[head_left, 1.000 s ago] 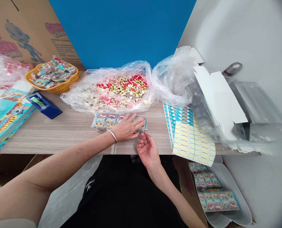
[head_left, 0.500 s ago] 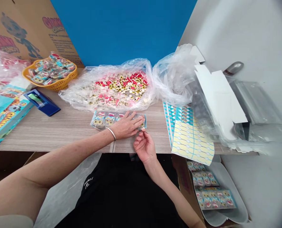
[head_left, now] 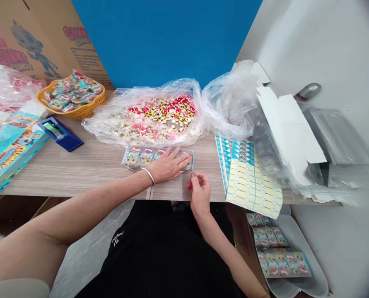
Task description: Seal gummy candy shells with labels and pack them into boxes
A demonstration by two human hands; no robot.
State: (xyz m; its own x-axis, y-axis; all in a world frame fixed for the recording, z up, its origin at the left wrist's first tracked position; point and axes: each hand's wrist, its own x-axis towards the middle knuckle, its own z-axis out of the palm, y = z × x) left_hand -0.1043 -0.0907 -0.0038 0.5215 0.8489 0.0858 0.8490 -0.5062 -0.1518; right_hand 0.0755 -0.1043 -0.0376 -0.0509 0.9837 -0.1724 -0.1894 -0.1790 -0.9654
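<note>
A clear pack of gummy candies (head_left: 140, 157) with blue edges lies flat on the table. My left hand (head_left: 168, 166), with a bracelet at the wrist, rests on the pack's right half, fingers stretched and apart. It hides part of the candies beneath. Just below the pack's lower right corner is my right hand (head_left: 200, 191), its fingers curled in and the thumb up by that corner. Whatever the right fingers pinch is too small or hidden to make out. Above the pack spreads a clear plastic bag (head_left: 109, 124) of loose red, white and yellow candies.
An orange basket (head_left: 89, 110) of wrapped candies and a blue tape dispenser (head_left: 64, 134) stand left, beside a Gummy display box (head_left: 16, 151). Sticker sheets (head_left: 249, 186) and a white carton (head_left: 291, 132) lie right. Below, a lined box (head_left: 314, 265) holds finished-looking packs.
My right hand has turned over from palm-up and shifted right, close to the pack's corner. The left hand stays spread on the pack. The view has shifted slightly.
</note>
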